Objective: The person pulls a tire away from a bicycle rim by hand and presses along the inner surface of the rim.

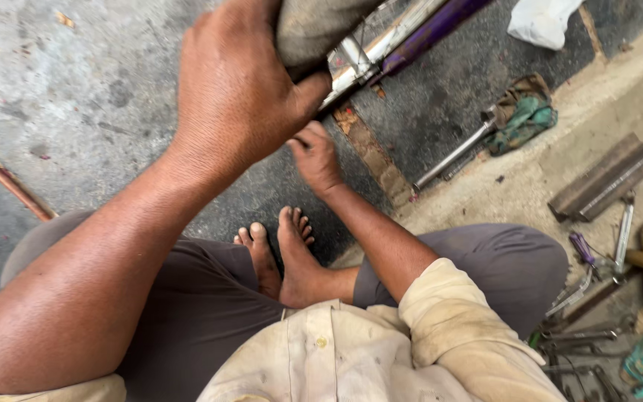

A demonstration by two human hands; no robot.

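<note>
Bicycle frame part [381, 41], chrome and purple tubing, at top centre above the dark floor mat [440, 104] | left hand [236, 89] fingers curled, pressing a grey cloth [314, 26] onto it | right hand [315, 158] below, fingers bent, grip unclear | tools [597, 298] lie well apart at right.

Matt grey cloth [310, 30]; glossy metal frame [370, 48]; rough concrete floor [76, 89].

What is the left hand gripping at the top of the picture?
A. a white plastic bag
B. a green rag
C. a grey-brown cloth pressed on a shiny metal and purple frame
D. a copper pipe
C: the left hand clamps the grey-brown cloth against the shiny metal and purple frame.
</note>
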